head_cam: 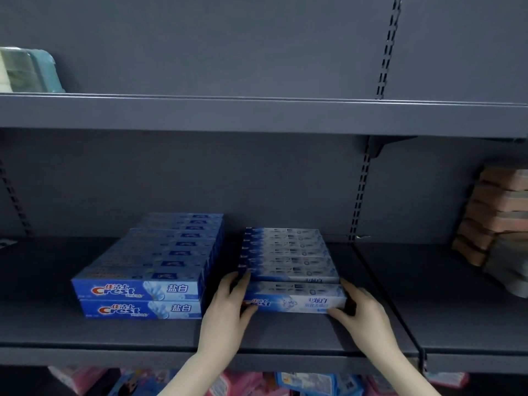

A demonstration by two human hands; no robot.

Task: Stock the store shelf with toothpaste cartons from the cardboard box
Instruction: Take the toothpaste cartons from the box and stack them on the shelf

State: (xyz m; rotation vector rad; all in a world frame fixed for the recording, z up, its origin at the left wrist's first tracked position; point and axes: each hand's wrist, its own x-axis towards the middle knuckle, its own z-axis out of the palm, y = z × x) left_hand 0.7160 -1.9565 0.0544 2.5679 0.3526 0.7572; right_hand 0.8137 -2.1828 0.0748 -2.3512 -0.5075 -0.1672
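Both hands grasp the front carton (295,299) by its ends: left hand (228,305) on its left end, right hand (361,308) on its right. It lies flat on the shelf (143,330), long axis left-right, printed face forward, before the right stack (288,252). The left stack (148,267) sits beside.

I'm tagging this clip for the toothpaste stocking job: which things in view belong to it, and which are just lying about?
Job:
- front carton, gripped by left hand and right hand
- pale-blue row
- dark-blue stack
- middle shelf

Lying about:
- green packs, upper shelf
- brown packs, right
- pink packets, below
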